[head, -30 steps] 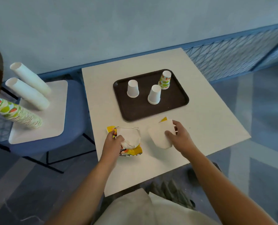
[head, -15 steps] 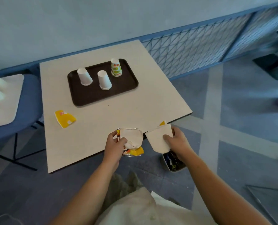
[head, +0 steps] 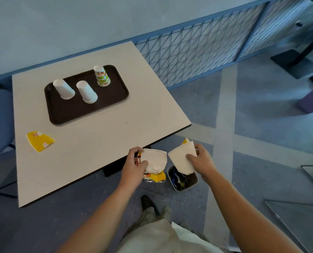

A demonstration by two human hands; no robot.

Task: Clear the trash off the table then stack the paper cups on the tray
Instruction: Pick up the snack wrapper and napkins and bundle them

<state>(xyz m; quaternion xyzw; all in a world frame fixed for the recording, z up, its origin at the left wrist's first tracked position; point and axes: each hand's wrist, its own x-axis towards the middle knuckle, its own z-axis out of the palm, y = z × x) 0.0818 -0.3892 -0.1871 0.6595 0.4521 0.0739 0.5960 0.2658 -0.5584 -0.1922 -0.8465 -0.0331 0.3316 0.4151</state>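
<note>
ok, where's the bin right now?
Head view, lower centre: the bin sits on the floor off the near edge of the table, under the napkin in the right hand, beside the wrappers in the left hand.

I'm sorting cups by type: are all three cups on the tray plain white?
No: two white cups stand there, but the printed cup at the tray's far right bears a colourful pattern.

The white table (head: pixel 97 143) bears a dark tray (head: pixel 70 114) and what looks like a yellow wrapper scrap (head: pixel 39 141).
</note>
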